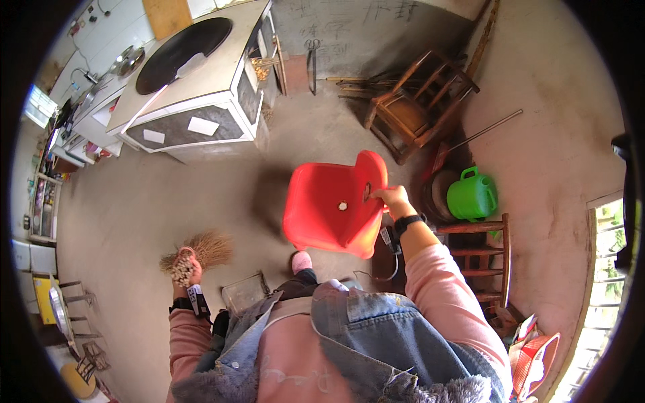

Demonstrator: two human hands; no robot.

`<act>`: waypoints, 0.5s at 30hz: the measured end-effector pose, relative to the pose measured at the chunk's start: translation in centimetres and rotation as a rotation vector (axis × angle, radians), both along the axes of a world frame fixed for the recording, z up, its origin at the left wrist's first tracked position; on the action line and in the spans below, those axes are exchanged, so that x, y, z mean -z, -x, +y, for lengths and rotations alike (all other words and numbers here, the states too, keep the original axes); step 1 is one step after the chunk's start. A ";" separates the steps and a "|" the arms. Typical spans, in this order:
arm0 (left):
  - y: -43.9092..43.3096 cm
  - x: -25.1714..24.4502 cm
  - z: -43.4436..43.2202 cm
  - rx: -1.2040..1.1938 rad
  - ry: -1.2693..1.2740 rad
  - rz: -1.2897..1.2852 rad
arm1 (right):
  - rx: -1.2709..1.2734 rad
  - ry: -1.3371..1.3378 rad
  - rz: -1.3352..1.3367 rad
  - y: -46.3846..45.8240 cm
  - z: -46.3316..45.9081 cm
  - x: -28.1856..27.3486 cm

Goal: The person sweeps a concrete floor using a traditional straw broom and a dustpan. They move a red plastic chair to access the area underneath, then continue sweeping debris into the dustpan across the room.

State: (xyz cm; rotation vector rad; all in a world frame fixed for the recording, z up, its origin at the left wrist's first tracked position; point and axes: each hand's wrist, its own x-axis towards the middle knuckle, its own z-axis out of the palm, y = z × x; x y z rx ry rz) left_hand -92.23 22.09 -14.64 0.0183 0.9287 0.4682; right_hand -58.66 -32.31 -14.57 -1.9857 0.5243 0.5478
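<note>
A red plastic chair (322, 201) stands in front of me, with a small pale round spot on its seat. My right hand (394, 199) grips the top of its backrest, fingers over the inner face. Off to the left, my left hand (194, 269) is closed around the bound stalks of a twig broom (209, 249). The broom's brown bristles fan away from me above the concrete floor (136, 211). Whether they touch the floor I cannot tell. Between my left arm and my foot lies a dustpan-like tray (245, 293), partly hidden by my jacket.
A masonry stove (221, 123) with a large wok lid (184, 55) stands ahead left. Wooden chairs (421, 108) (476, 247) line the right wall, a green watering can (471, 195) between them. A metal rod (486, 130) leans there. A round-topped table (59, 307) is at far left.
</note>
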 end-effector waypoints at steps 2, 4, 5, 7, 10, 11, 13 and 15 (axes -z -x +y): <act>-2.2 0.7 1.2 0.013 -0.105 -0.011 | -0.038 0.035 -0.024 -3.1 1.0 -0.7; -4.5 0.5 1.9 0.030 -0.164 -0.016 | -0.103 0.131 -0.051 -5.6 1.6 -1.4; -5.6 0.5 1.8 0.019 -0.214 -0.010 | -0.127 0.162 -0.077 -6.6 1.7 -1.6; -8.5 0.1 1.4 0.114 -0.275 -0.129 | -0.203 0.203 -0.101 -9.0 1.4 -1.7; -11.6 -0.9 -0.7 0.407 -0.308 -0.467 | -0.254 0.240 -0.113 -14.3 0.4 -0.2; -12.0 -1.4 -1.8 0.499 -0.319 -0.561 | -0.239 0.249 -0.127 -16.0 -0.2 0.8; -13.3 -3.0 -4.0 0.475 -0.255 -0.488 | -0.271 0.248 -0.121 -19.3 -2.0 2.9; -15.2 -4.8 -6.4 0.185 -0.119 -0.020 | -0.229 0.176 -0.050 -22.2 -3.9 5.1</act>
